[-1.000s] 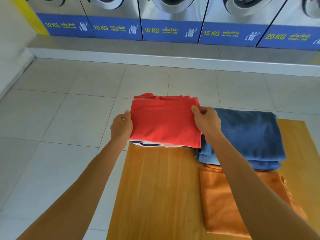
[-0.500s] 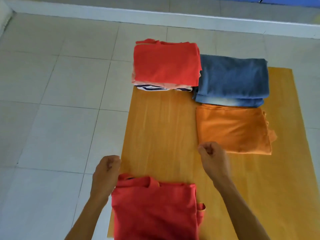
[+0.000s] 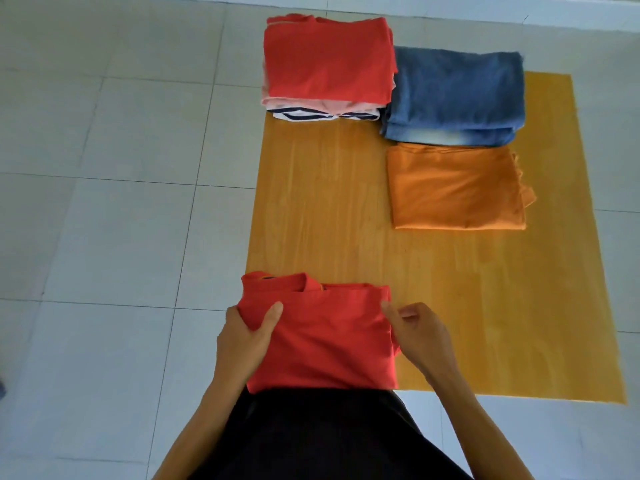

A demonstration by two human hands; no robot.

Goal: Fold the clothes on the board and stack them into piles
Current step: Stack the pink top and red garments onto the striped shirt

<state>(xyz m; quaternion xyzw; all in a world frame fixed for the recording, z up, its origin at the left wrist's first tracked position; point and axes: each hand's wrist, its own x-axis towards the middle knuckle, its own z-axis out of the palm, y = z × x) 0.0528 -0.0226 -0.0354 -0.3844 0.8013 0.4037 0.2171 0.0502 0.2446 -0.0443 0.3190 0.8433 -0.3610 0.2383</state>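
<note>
A folded red shirt (image 3: 329,341) lies at the near left corner of the orange wooden board (image 3: 318,209). My left hand (image 3: 247,336) grips its left edge, thumb on top. My right hand (image 3: 417,336) pinches its right edge with thumb and fingers. At the board's far left stands a pile (image 3: 329,64) with a red garment on top and pink and striped ones beneath. Folded blue jeans (image 3: 457,95) lie to the right of that pile. A folded orange garment (image 3: 457,188) lies just in front of the jeans.
The board rests on a light tiled floor (image 3: 104,202). A raised white step (image 3: 450,12) runs along the far edge of the view. My dark clothing (image 3: 329,438) fills the bottom middle, just below the board's near edge.
The view tilted down from the washing machines to the board. My hands left the red garment on the far pile, came back to the near edge and took hold of another folded red shirt.
</note>
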